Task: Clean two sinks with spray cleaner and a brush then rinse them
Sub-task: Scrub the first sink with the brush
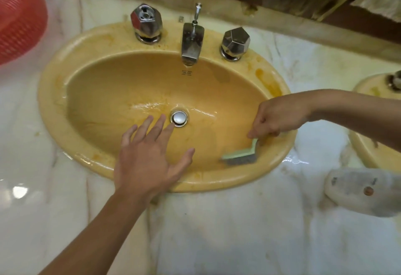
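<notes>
Looks to be partway through scrubbing the first sink [56,109]: wet sheen in the bowl just behind the drain plug [179,118], yet orange staining on the rim well right of and behind the plug, so probably more brushing due there before any rinse. No water seen falling from the spout [192,44], straight behind the plug. No spray cleaner anywhere in view, so cannot say whether already applied. Far right of the plug, past the rim, only an edge of the second sink [364,153], streaked and by the look of it not yet cleaned; likely that whole half of the job to come. Right of the plug and nearer the person, on the bowl's sloping wall: the brush [240,155], bristles down against the enamel, green back up. Long axis of its head roughly sideways, free end pointing towards the plug's near side, handle kinking up and away into the right hand [280,118]. Grip there clamped on the handle, fingers curled round its top. Left hand [147,159] just in front of the plug, grip apart, fingers spread and straight, tips close to the plug, holding nothing; touching the bowl or hovering, cannot tell
</notes>
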The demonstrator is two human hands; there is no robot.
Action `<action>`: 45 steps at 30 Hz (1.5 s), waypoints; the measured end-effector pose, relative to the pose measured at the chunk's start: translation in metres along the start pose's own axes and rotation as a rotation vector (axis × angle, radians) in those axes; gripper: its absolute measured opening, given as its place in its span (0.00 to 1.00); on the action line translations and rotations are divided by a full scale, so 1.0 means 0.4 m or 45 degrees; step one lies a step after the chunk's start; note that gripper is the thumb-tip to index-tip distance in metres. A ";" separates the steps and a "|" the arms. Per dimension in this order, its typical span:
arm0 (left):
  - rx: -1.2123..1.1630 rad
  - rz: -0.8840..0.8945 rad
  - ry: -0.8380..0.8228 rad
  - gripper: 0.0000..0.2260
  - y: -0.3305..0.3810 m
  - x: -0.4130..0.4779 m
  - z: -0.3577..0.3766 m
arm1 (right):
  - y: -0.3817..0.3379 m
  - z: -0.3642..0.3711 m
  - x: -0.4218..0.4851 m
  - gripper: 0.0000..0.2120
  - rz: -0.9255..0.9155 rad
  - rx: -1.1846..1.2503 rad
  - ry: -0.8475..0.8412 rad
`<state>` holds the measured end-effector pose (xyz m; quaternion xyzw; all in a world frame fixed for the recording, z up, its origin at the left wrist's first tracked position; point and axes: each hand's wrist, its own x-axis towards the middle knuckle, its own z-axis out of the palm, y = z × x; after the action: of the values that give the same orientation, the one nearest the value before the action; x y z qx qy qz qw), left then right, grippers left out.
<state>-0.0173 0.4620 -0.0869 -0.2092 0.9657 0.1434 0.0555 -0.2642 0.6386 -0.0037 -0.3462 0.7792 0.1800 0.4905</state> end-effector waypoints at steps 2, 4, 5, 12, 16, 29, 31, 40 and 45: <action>-0.008 -0.013 -0.007 0.36 0.000 0.001 0.000 | 0.000 0.010 0.002 0.26 -0.003 -0.085 0.084; -0.019 -0.026 -0.017 0.36 0.002 0.002 0.001 | -0.004 0.007 0.000 0.25 0.027 -0.121 0.162; -0.024 -0.029 -0.013 0.36 0.002 0.002 0.001 | -0.004 0.004 -0.004 0.25 -0.011 -0.032 0.083; -0.043 -0.040 0.029 0.35 0.003 -0.001 0.004 | -0.003 -0.002 -0.003 0.25 0.015 -0.096 0.157; -0.044 -0.036 0.037 0.35 0.003 -0.002 0.005 | -0.009 0.009 -0.001 0.25 -0.005 -0.129 0.148; -0.098 -0.035 0.096 0.34 0.002 -0.005 0.002 | -0.020 -0.009 0.025 0.25 -0.036 -0.041 0.000; -0.105 -0.033 0.111 0.34 0.001 -0.006 0.002 | -0.024 -0.007 0.029 0.24 0.020 -0.105 0.127; -0.179 0.043 0.186 0.31 -0.002 -0.009 -0.005 | -0.045 0.026 0.043 0.23 -0.121 0.108 0.045; -0.308 0.106 0.466 0.26 -0.060 -0.061 -0.027 | -0.043 0.038 0.044 0.23 -0.064 -0.032 0.213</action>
<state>0.0144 0.4476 -0.0787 -0.1968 0.9433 0.2199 -0.1522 -0.2473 0.6297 -0.0253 -0.3856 0.8062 0.1479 0.4236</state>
